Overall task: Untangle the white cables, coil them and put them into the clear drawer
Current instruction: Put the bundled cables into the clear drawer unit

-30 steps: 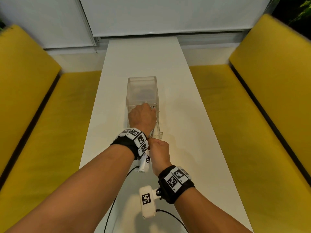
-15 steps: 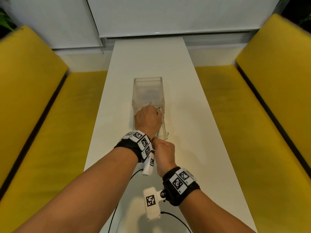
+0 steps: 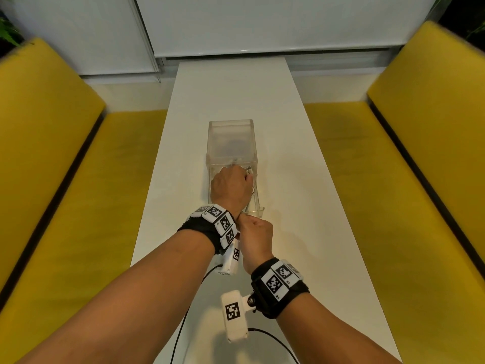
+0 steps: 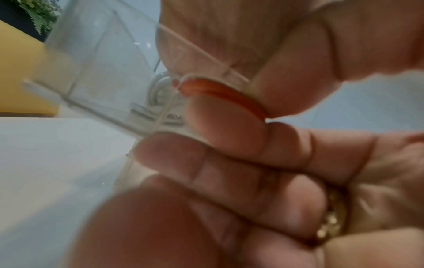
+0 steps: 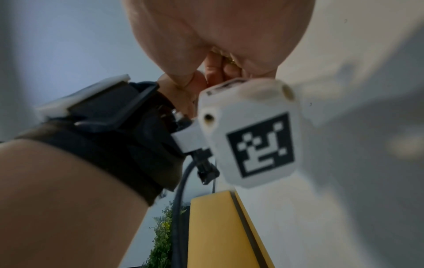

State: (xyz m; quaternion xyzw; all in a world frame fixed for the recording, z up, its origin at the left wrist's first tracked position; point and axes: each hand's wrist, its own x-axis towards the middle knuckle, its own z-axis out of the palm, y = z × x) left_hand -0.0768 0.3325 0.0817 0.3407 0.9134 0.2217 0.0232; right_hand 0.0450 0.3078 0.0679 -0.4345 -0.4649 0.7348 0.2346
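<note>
The clear drawer is pulled out of its clear case toward me on the white table. My left hand reaches down into the drawer, and a loop of white cable shows beside it. In the left wrist view my thumb and curled fingers pinch a coiled bundle of cable. More white cable lies coiled inside the drawer. My right hand sits at the drawer's front lip with curled fingers. Its grip is mostly hidden.
Yellow benches run along both long sides of the narrow table. Black leads from the wrist cameras trail over the near end of the table. A white wall with blinds closes the far end.
The head view has shifted slightly. Both hands keep their places, the left in the drawer and the right at its front lip.
</note>
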